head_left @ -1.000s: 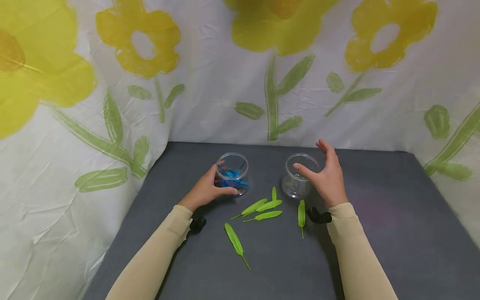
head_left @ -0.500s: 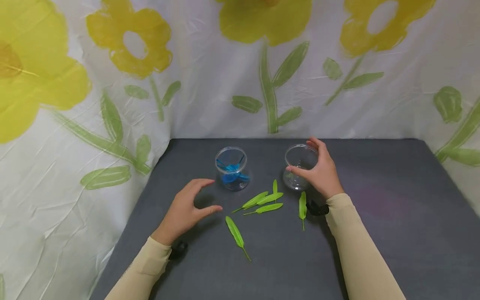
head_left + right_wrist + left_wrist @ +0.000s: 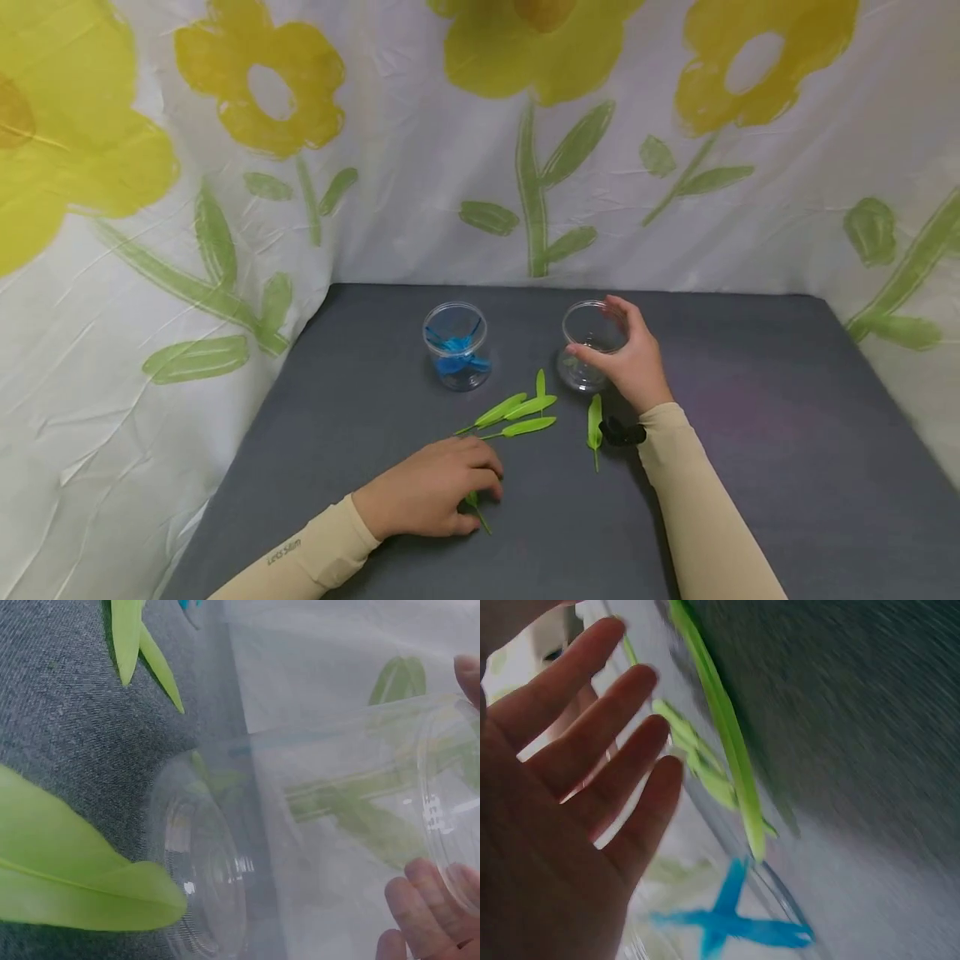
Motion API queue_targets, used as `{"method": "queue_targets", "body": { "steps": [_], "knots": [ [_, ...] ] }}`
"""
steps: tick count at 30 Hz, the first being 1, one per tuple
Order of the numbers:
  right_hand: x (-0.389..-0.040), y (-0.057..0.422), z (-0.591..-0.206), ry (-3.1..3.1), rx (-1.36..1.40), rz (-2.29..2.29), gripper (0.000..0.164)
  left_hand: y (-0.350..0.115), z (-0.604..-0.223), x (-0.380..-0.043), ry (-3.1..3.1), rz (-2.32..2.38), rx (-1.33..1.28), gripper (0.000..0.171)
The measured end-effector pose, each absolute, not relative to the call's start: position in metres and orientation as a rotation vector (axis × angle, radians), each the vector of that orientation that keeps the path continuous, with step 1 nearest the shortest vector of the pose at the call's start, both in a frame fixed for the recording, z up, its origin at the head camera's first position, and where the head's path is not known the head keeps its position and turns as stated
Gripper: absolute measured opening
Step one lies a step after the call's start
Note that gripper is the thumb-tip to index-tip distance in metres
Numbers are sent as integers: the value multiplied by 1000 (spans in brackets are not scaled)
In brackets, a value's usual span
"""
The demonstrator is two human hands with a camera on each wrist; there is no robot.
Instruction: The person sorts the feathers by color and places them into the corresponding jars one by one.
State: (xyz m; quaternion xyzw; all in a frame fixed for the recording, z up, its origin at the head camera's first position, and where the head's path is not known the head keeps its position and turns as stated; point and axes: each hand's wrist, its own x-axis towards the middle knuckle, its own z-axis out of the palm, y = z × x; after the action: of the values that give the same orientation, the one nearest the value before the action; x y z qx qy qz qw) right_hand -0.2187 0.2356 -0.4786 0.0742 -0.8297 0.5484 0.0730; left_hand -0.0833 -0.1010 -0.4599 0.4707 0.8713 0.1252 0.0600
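My left hand hovers palm down over a lone green feather, covering most of it. In the left wrist view its fingers are spread, and a gap parts them from the green feather. My right hand grips a clear plastic jar near its rim, thumb in front and fingers behind. That jar stands upright and looks bare inside. Another clear jar, holding blue feather-like strips, stands to its left, untouched.
Several green feathers lie in a cluster before the jars. One more green feather lies by the right wrist's black camera. A white cloth printed with yellow flowers hangs behind the grey table.
My left hand has let go of the jar with the blue strips and moved toward me, over the lone feather. My right hand has closed round the other jar.
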Motion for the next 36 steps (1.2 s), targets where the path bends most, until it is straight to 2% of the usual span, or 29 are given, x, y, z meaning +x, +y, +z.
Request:
{"method": "queue_targets", "body": {
  "steps": [5, 12, 19, 27, 36],
  "knots": [
    [-213, 236, -481, -2490, 256, 1637, 101, -88, -460, -77, 2645, 265, 1491, 18],
    [-210, 234, -486, -2474, 262, 1630, 99, -77, -460, -80, 2668, 108, 1581, 24],
    [-215, 232, -484, -2465, 284, 1616, 100, -67, -464, -92, 2646, 116, 1515, 22],
    [-217, 237, -484, -2461, 269, 1628, 98, -49, -461, -130, 2695, 590, 1221, 19],
    [-217, 237, -484, -2461, 289, 1642, 97, -35, -426, -174, 2589, 1235, 914, 4]
  ]
}}
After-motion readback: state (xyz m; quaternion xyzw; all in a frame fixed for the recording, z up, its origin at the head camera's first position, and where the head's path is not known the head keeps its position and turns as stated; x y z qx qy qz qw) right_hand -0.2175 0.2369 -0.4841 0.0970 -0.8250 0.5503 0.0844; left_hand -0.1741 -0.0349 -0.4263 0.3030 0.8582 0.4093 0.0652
